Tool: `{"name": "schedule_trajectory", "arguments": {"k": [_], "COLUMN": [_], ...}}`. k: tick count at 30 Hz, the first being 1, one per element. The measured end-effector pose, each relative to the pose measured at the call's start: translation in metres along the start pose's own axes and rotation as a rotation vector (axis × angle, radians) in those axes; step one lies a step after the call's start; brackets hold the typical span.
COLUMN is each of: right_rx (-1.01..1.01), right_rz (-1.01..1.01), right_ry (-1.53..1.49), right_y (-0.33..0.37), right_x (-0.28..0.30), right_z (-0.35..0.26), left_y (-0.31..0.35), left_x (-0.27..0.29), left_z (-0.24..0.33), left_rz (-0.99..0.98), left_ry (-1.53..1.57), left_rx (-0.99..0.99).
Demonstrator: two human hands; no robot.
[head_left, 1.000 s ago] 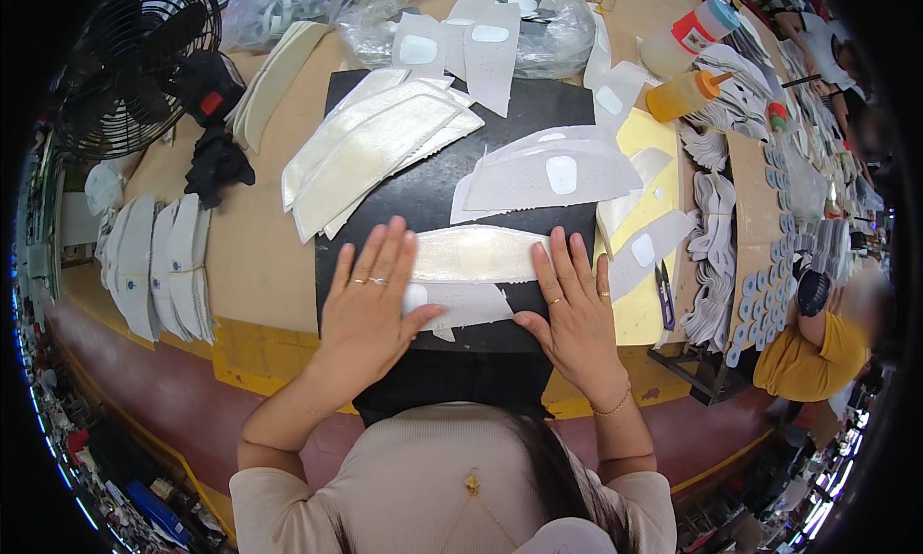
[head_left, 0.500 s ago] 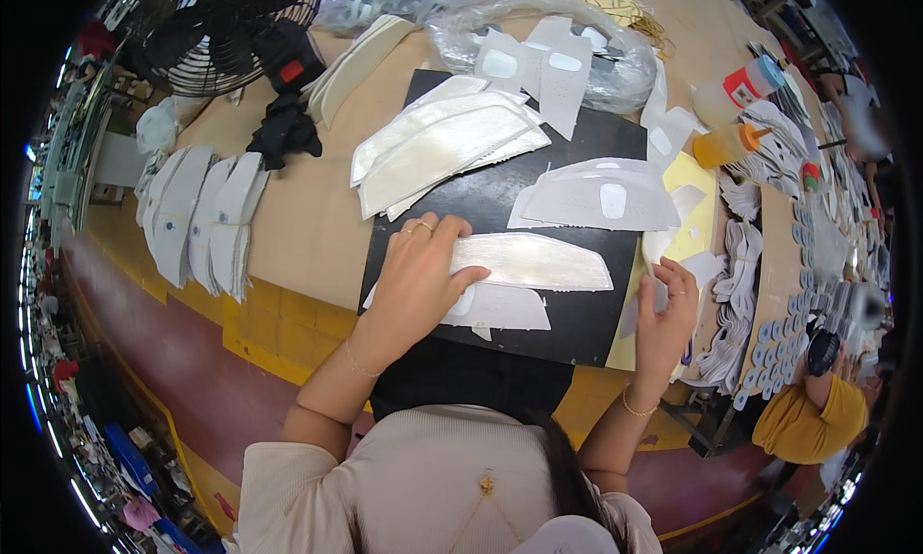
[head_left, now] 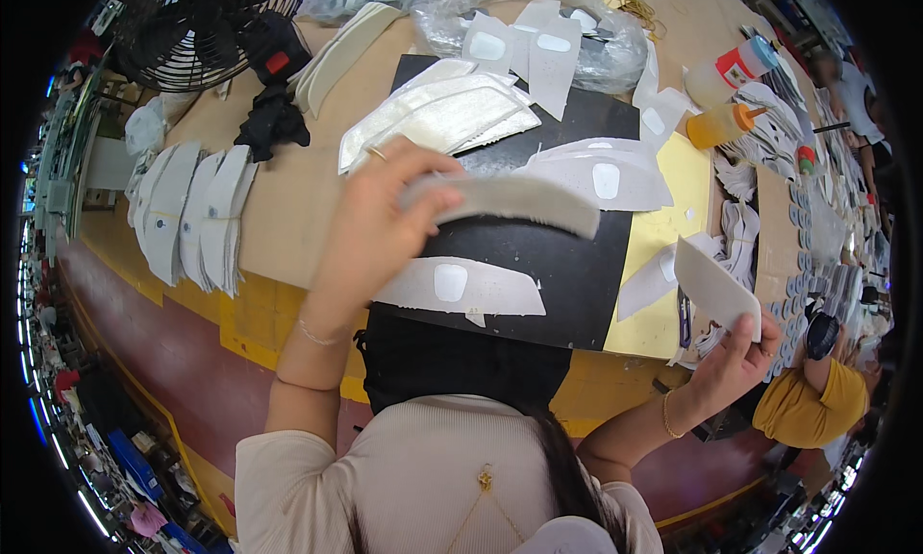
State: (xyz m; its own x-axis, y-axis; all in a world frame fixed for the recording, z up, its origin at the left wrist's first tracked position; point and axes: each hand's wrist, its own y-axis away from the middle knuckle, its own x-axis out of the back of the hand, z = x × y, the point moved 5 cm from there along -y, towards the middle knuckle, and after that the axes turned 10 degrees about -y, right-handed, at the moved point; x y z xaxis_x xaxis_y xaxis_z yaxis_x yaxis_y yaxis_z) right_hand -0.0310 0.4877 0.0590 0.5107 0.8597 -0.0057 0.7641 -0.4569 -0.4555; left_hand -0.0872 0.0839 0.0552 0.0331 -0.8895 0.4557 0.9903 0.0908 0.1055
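My left hand, slightly blurred, is closed on one end of a curved white panel, lifted above the black board. At the right, my right hand pinches the lower end of another white panel, held tilted over the table's edge. Flat on the board near me lies a pale fabric piece with a white patch. Beyond the left hand is a pile of shiny white panels. Right of it rests a stack of pale patched pieces.
A black fan and a black cloth are at the far left, above bundled pale pieces. A clear plastic bag lies at the back. Glue-type bottles, one clear, one orange, stand right. A person in yellow is nearby.
My left hand has raised the curved panel off the patched fabric piece, uncovering it. My right hand has moved right, away from the board, and now shows a white panel held up.
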Motion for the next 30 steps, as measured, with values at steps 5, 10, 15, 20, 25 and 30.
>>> {"name": "schedule_trajectory", "arguments": {"k": [5, 10, 15, 20, 25, 30], "right_rx": [0.145, 0.099, -0.096, 0.101, -0.270, -0.883], "right_rz": [-0.049, -0.393, -1.023, -0.727, -0.633, -0.697], "right_ry": [-0.113, 0.022, -0.035, 0.330, 0.144, -0.238], "right_y": [0.011, 0.053, 0.080, 0.060, 0.046, 0.067], "right_x": [-0.016, -0.114, -0.175, -0.162, -0.138, -0.114], "right_z": [-0.027, -0.045, -0.037, -0.013, 0.018, 0.034], "left_y": [-0.019, 0.015, 0.021, 0.013, 0.020, 0.034], "left_x": [0.054, -0.022, -0.055, -0.044, -0.039, -0.019], "left_z": [-0.006, -0.020, -0.022, -0.029, -0.015, -0.021], "left_rz": [0.663, -0.378, -0.485, -0.418, -0.440, -0.350], "left_ry": [-1.018, 0.483, 0.484, 0.248, 0.416, 0.410], "left_rx": [-0.307, 0.019, 0.225, 0.139, 0.053, 0.071]}}
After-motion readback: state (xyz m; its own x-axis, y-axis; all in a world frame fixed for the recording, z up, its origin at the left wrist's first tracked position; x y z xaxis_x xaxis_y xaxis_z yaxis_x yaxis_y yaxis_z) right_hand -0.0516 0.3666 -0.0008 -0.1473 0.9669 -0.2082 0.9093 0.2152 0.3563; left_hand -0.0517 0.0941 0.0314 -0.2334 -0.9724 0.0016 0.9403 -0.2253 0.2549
